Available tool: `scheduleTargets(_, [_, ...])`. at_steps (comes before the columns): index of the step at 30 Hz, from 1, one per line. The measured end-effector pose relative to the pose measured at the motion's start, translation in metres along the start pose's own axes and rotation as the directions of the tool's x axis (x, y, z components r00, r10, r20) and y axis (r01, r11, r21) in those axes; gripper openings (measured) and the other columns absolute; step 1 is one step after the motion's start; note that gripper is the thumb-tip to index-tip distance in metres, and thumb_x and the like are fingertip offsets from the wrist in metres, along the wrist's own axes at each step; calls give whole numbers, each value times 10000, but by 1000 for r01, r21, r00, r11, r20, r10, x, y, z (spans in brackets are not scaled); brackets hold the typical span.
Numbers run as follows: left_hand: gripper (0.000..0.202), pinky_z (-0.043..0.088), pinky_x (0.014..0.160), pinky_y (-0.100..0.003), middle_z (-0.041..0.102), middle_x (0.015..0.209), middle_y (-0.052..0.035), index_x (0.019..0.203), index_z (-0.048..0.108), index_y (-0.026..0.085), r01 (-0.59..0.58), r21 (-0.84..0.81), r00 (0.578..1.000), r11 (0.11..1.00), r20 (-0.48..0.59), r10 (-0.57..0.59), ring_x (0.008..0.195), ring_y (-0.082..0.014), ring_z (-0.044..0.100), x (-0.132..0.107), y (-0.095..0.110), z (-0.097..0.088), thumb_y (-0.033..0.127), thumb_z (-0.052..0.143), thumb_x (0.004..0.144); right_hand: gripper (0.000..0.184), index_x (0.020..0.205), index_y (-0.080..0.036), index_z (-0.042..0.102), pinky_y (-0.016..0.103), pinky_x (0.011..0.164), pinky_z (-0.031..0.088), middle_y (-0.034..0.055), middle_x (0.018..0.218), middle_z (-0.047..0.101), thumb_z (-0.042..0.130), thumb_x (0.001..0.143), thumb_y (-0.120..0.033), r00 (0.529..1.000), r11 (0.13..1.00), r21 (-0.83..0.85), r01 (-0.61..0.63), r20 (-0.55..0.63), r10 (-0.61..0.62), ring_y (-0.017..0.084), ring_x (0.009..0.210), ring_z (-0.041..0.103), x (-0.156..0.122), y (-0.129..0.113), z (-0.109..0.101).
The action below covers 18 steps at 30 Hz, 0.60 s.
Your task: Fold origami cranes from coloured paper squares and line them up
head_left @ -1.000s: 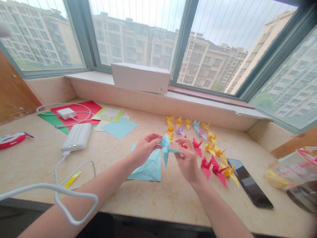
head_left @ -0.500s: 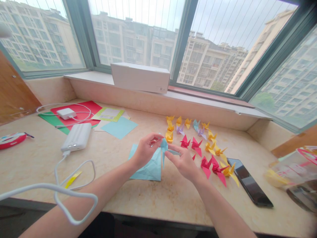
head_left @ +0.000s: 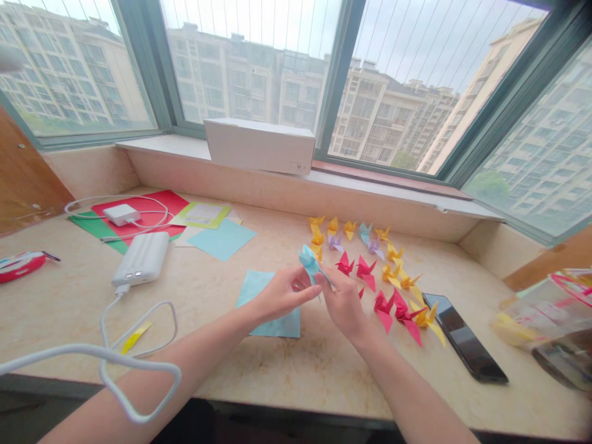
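A folded light-blue paper crane (head_left: 309,260) is held up off the counter between both hands. My left hand (head_left: 291,291) has its fingers closed on the crane's lower left side, with the thumb reaching across toward the right. From the right, my right hand (head_left: 341,297) pinches the crane's other side, and part of the paper is hidden behind its fingers. Below and to the left lies a flat, creased light-blue sheet (head_left: 277,322), partly covered by my left hand and wrist. Several finished red paper cranes (head_left: 366,270) stand just right of my right hand.
Yellow paper cranes (head_left: 393,274) form a curved row at the right, near a black phone (head_left: 465,339). At the left lie a white power bank (head_left: 141,258), a looping white cable (head_left: 111,353), a charger (head_left: 121,214) and coloured paper (head_left: 222,239). A white box (head_left: 259,147) stands on the sill.
The crane has turned in my hands, its rounded part now above the fingers. My left hand has moved lower, under the crane, and its thumb now reaches toward the right hand.
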<state>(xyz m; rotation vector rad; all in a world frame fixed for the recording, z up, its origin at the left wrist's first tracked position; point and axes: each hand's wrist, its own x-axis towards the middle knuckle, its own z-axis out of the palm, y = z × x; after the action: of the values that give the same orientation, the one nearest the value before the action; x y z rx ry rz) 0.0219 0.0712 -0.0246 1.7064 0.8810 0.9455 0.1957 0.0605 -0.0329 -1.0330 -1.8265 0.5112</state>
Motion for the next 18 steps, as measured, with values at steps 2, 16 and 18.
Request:
scheduleTargets(2, [251,514,726,-299,689,798,-45,851,658,157,-1,-60,1000,998,28,3,762,-188,656,0,-1,1,402,689,809,311,1154,-247,690,362,847,506,65,1020,743,457,988,-370,1000,1000,-23,10,13,-10,232,934,684,0,0,0])
scheduleTargets(16, [260,521,735,-297,717,787,-57,857,685,150,14,-155,995,988,-98,-30,731,-175,671,6,5,-9,409,663,843,346,859,-209,725,281,611,469,33,729,728,463,971,-406,986,990,-72,-119,-125,110,194,654,665,9,-5,-18])
scheduleTargets(18, [271,522,731,-302,714,764,-58,839,678,146,14,-157,993,988,-109,-31,724,-178,671,6,6,-10,417,666,838,375,768,-204,703,271,565,436,22,666,697,463,968,-412,986,988,-83,-131,-113,122,177,594,630,10,-5,-20])
